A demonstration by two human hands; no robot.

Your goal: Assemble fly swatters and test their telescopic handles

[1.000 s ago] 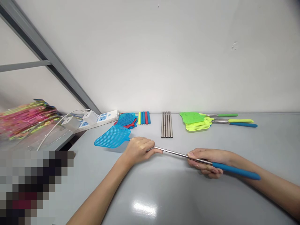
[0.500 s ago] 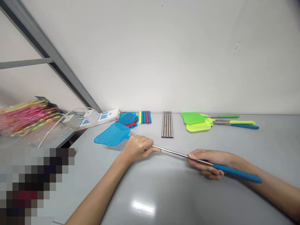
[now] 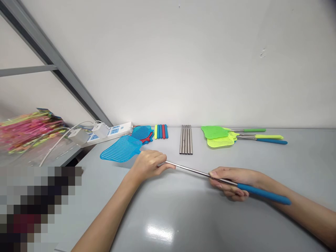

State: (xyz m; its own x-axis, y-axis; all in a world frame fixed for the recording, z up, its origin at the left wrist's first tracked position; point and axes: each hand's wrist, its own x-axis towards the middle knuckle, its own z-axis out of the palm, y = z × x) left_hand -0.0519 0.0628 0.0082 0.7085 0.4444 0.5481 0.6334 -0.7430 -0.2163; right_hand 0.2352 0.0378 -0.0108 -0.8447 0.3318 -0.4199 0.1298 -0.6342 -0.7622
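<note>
Head view: the left hand (image 3: 151,163) and the right hand (image 3: 231,182) are apart from each other, and both are closed on one swatter (image 3: 191,170). The left hand is clamped near its blue head (image 3: 120,148), while the right hand holds the metal part next to the blue grip (image 3: 264,193). The long axis goes across the front of the person and is slanted: the head points to the left and a little away, and the grip points to the right and nearer, passing above the right wrist.

Beyond the left hand lie the loose heads (image 3: 142,132), blue and red. The held head covers a part of them in the view; if they touch, I cannot tell. Just beside them are the short rods (image 3: 161,132), in yellow, blue and red. Farther than the space between the two hands, the steel tubes (image 3: 186,140) lie side by side, pointing away. Beyond the right hand are other swatters (image 3: 222,141), with their grips to the right. The power strip (image 3: 115,131) lies farther left than the left hand, before the wall (image 3: 194,70).
</note>
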